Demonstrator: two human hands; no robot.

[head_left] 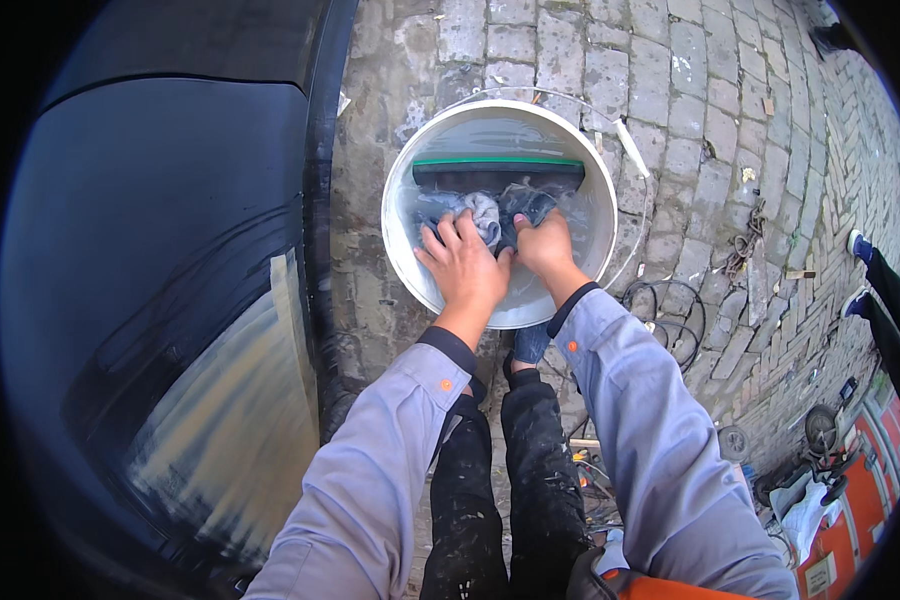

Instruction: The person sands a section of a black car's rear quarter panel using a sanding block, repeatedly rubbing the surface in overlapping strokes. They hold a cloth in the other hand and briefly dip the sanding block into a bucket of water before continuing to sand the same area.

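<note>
One white bucket (398, 235), round, wire-handled, standing on paving (660, 70), pale liquid inside. One wet cloth, or two bunched together: a light grey-white wad (482, 215) near the bucket's middle, and a dark grey part (528, 206) just right of it. One left hand (465, 258), in the near left of the bucket, fingers spread and bent, tips against the bunched cloth; whether it gripped could not be told. One right hand (545, 243), in the bucket's near right, closed on the dark part, thumb uppermost. One dark bar with a green edge (498, 172), lying across the bucket's far half, just beyond the cloth. One dark panel (200, 180) with a pale, streaked patch (220, 420), left of the bucket. Handling note, by judgement: the wet cloth seemed best kept low inside the rim, gathered firmly between both palms and turned fold by fold, with knuckles clear of the bar and pressure even, so drips fell within the bucket.
</note>
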